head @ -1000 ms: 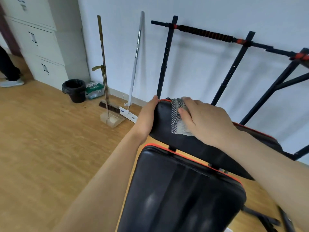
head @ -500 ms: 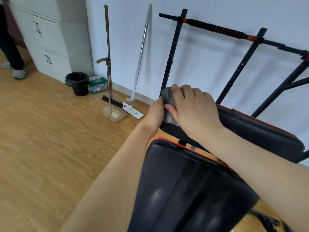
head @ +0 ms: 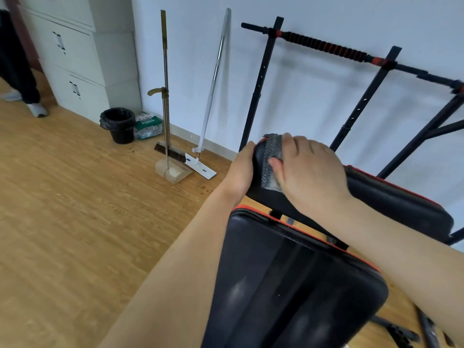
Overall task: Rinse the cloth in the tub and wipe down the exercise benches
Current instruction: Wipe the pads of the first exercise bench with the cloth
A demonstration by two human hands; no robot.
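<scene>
Grey mesh cloth point(head: 272, 159) — draped over the left end of the black upper bench pad point(head: 389, 199) | right hand point(head: 308, 172) curled over it, thumb pressing it to the pad face | left hand point(head: 241, 172) clasps that end's edge — fingers hidden behind | lower seat pad point(head: 288, 285) just below

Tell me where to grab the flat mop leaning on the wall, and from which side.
Grip the flat mop at mid-shaft, coming from the room side. Its pole leans top-first against the wall, so the back is blocked, and the broom stands close beside it.
</scene>
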